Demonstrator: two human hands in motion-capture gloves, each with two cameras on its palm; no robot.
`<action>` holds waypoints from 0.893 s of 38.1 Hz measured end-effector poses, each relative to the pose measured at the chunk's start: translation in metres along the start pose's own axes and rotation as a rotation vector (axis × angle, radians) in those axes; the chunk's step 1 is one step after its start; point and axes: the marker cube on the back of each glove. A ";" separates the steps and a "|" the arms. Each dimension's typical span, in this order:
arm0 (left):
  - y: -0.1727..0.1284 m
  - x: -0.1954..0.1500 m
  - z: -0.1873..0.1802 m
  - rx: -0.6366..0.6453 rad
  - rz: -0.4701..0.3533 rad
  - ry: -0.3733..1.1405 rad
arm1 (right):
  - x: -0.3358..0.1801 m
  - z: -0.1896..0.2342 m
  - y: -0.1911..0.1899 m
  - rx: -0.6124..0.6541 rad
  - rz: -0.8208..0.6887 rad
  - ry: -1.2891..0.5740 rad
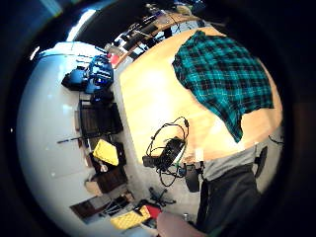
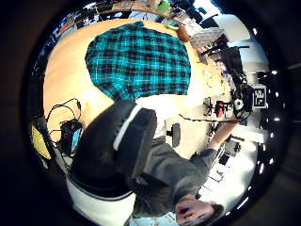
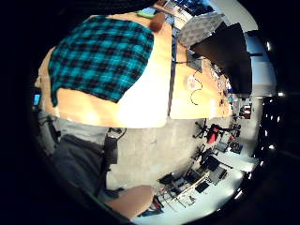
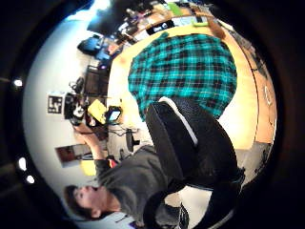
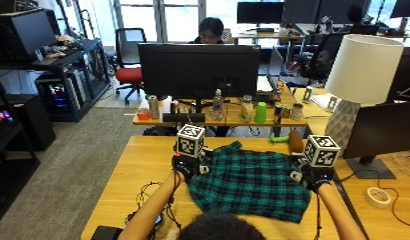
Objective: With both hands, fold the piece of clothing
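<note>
A teal and black plaid shirt (image 5: 248,182) lies spread flat on the wooden worktop (image 5: 135,165), just in front of the person. The left hand (image 5: 186,166) is raised above the shirt's left edge and the right hand (image 5: 314,178) above its right edge; whether either grip is released or clenched cannot be told. A white lamp (image 5: 360,75) stands to the right, a roll of tape (image 5: 377,197) near it. Behind, a large black monitor (image 5: 199,70) stands on a second desk with bottles (image 5: 251,111) along it.
</note>
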 end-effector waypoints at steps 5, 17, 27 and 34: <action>-0.005 0.008 0.020 -0.038 0.053 0.019 | 0.007 0.014 -0.002 -0.046 0.015 0.024; -0.028 0.039 0.117 -0.245 0.177 0.029 | 0.016 0.060 -0.017 -0.148 0.033 0.045; -0.037 0.062 0.213 -0.532 0.213 -0.058 | 0.024 0.133 -0.034 -0.326 0.038 0.071; 0.019 0.065 0.203 -0.710 0.012 -0.191 | 0.035 0.178 -0.042 -0.409 0.047 0.089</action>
